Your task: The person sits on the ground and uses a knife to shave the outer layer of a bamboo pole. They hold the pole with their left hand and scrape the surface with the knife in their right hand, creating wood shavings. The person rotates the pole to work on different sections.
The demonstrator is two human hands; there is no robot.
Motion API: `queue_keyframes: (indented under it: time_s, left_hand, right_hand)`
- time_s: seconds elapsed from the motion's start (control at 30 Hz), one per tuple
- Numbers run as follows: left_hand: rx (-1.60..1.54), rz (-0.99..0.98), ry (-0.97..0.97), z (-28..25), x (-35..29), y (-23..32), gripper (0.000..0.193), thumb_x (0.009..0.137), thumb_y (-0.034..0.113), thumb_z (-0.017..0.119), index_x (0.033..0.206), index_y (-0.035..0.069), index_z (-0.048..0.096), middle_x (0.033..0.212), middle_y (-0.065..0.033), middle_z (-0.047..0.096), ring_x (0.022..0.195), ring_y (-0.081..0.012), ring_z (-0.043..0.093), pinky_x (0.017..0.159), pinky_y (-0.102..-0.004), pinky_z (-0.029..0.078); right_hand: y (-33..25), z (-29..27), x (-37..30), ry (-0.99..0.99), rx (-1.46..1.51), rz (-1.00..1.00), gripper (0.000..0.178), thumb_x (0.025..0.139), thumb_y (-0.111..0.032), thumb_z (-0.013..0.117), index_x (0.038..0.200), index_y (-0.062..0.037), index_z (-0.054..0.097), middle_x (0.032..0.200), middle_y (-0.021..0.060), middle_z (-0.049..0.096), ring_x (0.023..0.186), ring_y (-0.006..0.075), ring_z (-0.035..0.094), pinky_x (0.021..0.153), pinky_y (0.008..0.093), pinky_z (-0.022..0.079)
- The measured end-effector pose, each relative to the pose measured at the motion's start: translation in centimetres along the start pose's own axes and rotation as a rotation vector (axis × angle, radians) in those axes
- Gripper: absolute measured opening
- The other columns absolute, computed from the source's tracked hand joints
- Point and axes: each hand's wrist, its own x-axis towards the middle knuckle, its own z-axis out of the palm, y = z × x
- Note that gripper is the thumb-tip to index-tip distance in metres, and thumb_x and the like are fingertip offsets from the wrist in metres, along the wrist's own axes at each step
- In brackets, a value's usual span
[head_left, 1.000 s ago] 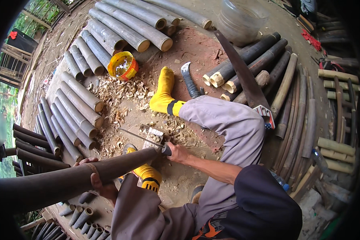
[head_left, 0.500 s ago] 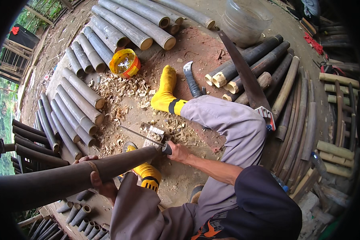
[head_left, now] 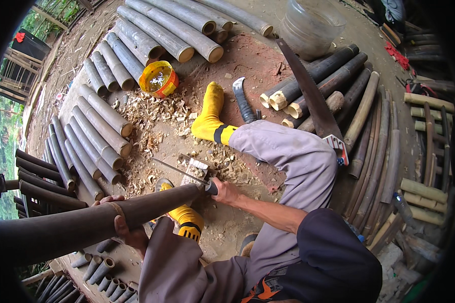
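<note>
A thick dark bamboo pole (head_left: 71,230) slants in from the left edge, its end by my right hand. My left hand (head_left: 130,235) is wrapped round it near a node, partly behind it. My right hand (head_left: 226,193) is closed on the dark handle of a knife (head_left: 178,169), whose narrow blade points up and left beside the pole's end. Just beyond the blade lies a pale wood block (head_left: 195,168). The pole hides part of my yellow-socked foot (head_left: 187,217); my other yellow-socked foot (head_left: 210,113) rests farther off.
Bamboo lengths (head_left: 98,132) lie in rows at left and far side. Beyond the shavings (head_left: 154,126) stands a yellow-red tub (head_left: 158,79) with liquid. A handsaw (head_left: 311,93) leans by my knee, near a black-wrapped curved blade (head_left: 243,101). Dark poles (head_left: 323,76) lie at right.
Hardly anything differs. Both hands, the bamboo pole and the knife stay in the same place; the whole view has shifted very slightly.
</note>
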Motion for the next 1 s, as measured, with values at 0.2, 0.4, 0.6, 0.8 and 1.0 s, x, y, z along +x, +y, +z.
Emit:
queue_keyframes:
  time_s: [0.2, 0.4, 0.6, 0.8, 1.0]
  left_hand:
    - [0.027, 0.016, 0.005, 0.3, 0.0, 0.5, 0.075, 0.071, 0.029, 0.069, 0.129, 0.001, 0.032, 0.107, -0.0136, 0.050, 0.097, -0.0234, 0.054, 0.091, -0.0353, 0.043]
    - [0.016, 0.003, -0.006, 0.1, 0.0, 0.2, 0.075, 0.071, 0.030, 0.069, 0.128, 0.001, 0.032, 0.107, -0.0133, 0.050, 0.097, -0.0230, 0.054, 0.092, -0.0352, 0.042]
    - [0.051, -0.006, 0.001, -0.7, 0.1, -0.2, 0.075, 0.070, 0.032, 0.068, 0.128, 0.001, 0.032, 0.108, -0.0132, 0.050, 0.097, -0.0229, 0.054, 0.091, -0.0354, 0.042]
    - [0.029, 0.014, 0.002, -0.3, 0.3, -0.4, 0.074, 0.070, 0.032, 0.067, 0.128, 0.001, 0.032, 0.108, -0.0134, 0.050, 0.097, -0.0232, 0.054, 0.091, -0.0355, 0.042]
    - [0.031, 0.026, -0.005, 0.0, 0.7, -0.7, 0.074, 0.070, 0.032, 0.067, 0.128, 0.001, 0.032, 0.107, -0.0136, 0.050, 0.096, -0.0235, 0.054, 0.091, -0.0356, 0.042]
  right_hand:
    - [-0.3, -0.1, 0.0, 0.002, 0.018, -0.013, 0.058, 0.070, -0.022, 0.074, 0.120, -0.0069, 0.047, 0.079, 0.0251, 0.066, 0.075, 0.0418, 0.066, 0.066, 0.0493, 0.055]
    - [0.0, 0.1, 0.0, 0.013, 0.012, -0.010, 0.057, 0.071, -0.022, 0.073, 0.119, -0.0068, 0.047, 0.077, 0.0256, 0.065, 0.073, 0.0434, 0.065, 0.064, 0.0506, 0.055]
    - [-0.1, 0.1, 0.0, 0.021, 0.015, -0.012, 0.056, 0.072, -0.024, 0.072, 0.119, -0.0062, 0.046, 0.076, 0.0263, 0.065, 0.073, 0.0440, 0.065, 0.063, 0.0513, 0.054]
    - [0.7, 0.6, 0.1, -0.004, 0.013, -0.017, 0.057, 0.073, -0.027, 0.073, 0.118, -0.0062, 0.045, 0.076, 0.0256, 0.065, 0.072, 0.0425, 0.066, 0.063, 0.0499, 0.054]
    - [1.0, 1.1, 0.2, -0.004, 0.013, -0.006, 0.056, 0.073, -0.027, 0.073, 0.116, -0.0058, 0.044, 0.076, 0.0255, 0.066, 0.073, 0.0413, 0.066, 0.064, 0.0495, 0.055]
